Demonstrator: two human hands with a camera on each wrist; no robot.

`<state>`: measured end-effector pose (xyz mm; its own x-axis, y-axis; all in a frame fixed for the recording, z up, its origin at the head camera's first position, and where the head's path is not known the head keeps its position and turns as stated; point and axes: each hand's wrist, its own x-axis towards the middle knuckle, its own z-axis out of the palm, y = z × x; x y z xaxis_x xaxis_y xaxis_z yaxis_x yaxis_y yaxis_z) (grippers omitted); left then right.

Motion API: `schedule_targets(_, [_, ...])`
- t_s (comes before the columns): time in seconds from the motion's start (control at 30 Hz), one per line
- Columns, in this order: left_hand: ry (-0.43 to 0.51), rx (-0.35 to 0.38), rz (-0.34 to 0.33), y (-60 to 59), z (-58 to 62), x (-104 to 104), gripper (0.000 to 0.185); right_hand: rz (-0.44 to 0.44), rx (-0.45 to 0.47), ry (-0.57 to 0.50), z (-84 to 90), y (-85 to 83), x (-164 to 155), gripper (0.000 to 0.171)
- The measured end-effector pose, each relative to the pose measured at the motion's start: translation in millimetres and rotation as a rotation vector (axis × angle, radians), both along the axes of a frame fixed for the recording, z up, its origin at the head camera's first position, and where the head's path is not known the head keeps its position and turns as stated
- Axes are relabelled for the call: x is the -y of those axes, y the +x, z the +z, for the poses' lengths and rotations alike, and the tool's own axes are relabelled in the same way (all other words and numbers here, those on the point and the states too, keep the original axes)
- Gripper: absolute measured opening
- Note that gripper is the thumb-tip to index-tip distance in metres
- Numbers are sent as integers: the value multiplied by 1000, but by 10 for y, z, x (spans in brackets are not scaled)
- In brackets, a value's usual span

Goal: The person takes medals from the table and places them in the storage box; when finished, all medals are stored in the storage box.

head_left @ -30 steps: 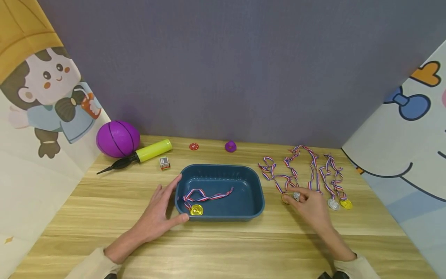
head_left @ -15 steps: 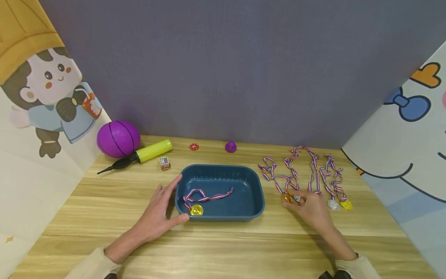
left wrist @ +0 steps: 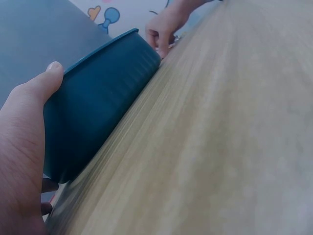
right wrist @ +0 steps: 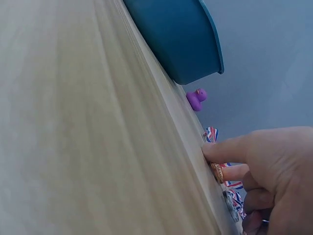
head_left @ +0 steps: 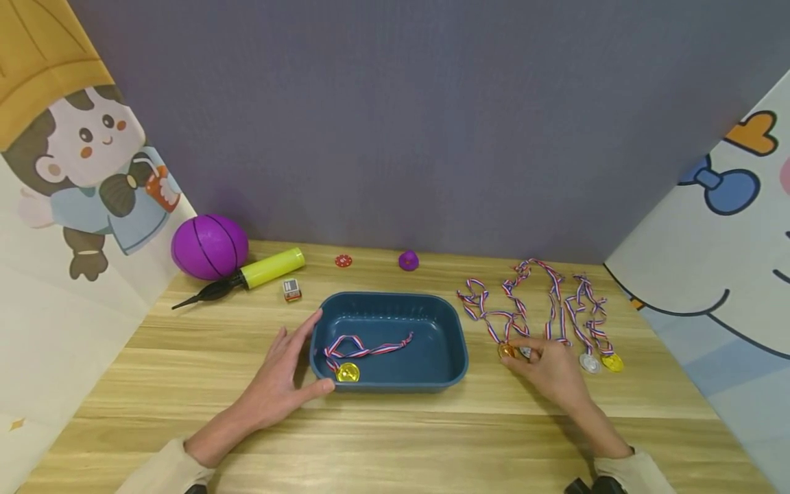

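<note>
Logged: left hand (head_left: 278, 384) lay flat against blue tray (head_left: 453, 343), fingers straight; right hand (head_left: 549, 367) pinched bronze medal (head_left: 506, 350) on worktop (head_left: 395, 439).

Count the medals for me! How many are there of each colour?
Gold medals: 2
Silver medals: 2
Bronze medal, pinched by the right hand: 1
Total: 5
</note>
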<state>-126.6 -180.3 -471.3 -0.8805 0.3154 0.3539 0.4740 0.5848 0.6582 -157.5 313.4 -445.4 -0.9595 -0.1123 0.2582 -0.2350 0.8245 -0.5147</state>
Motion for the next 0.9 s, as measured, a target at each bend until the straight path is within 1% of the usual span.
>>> schedule_targets(0.13, [1,-2,-1,-1,-4,-1,111,2,-30,9,-7,-8,5,33])
schedule_targets(0.27, [1,-4,0,-1,-3,-5,111,-5,-53,-6,10,-22,15,33])
schedule_targets(0.33, [1,-3,0,0,-1,-6,111,-9,-82,-19,29,-30,21,33])
schedule_targets(0.47, [1,0,1,2,7,-5,110,-10,-174,-43,90,-44,38,32])
schedule_targets(0.7, [0,-1,4,2,6,4,111,-38,-230,-103,234,-53,86,27])
schedule_targets(0.8, [-2,-1,7,1,-2,3,111,-46,-285,-105,289,-77,110,27])
schedule_targets(0.9, [-3,2,8,-2,-9,-1,111,-36,-348,-100,329,-111,120,29])
